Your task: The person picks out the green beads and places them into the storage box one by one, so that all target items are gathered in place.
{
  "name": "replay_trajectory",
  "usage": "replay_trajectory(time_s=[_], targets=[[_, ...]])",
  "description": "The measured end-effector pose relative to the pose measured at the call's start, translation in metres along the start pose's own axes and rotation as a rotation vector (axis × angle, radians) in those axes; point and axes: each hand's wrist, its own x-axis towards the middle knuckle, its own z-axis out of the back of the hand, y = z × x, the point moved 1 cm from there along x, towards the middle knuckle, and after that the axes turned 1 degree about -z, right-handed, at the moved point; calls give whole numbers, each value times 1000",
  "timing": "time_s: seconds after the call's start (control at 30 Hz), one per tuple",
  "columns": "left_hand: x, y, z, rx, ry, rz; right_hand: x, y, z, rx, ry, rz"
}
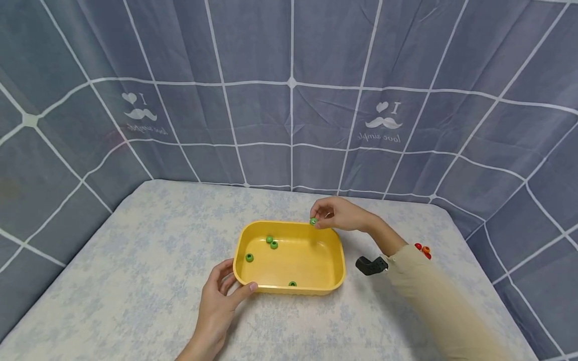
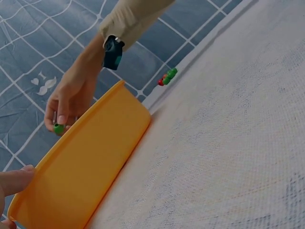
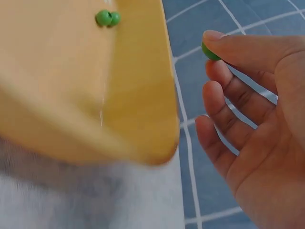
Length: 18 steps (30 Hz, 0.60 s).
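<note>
A yellow plastic tub (image 1: 289, 289) sits on the table, with several green beads lying in it, among them one bead (image 1: 249, 257) near its left wall and another bead (image 1: 292, 284) at the front. My left hand (image 1: 219, 301) grips the tub's front left corner, thumb on the rim and fingers against the left side. Over the far right rim, my right hand (image 1: 336, 213) pinches a green bead (image 1: 313, 221) between thumb and fingertips. The right wrist view shows that green bead (image 3: 210, 52) partly covered by the thumb, the other fingers loosely bent.
Red and orange beads (image 1: 426, 249) lie on the table to the right, partly hidden by the right sleeve (image 1: 433, 296); the left wrist view shows green beads (image 2: 170, 75) among them. A patterned cloth (image 1: 158, 260) covers the table. Grey-blue checked curtains (image 1: 262, 115) hang behind and at both sides.
</note>
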Motion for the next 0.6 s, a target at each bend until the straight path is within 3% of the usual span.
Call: replay_trajectory(time_s=[0.6], targets=[[-1, -1, 2, -8, 6, 0, 65, 40, -40, -68, 100, 161]])
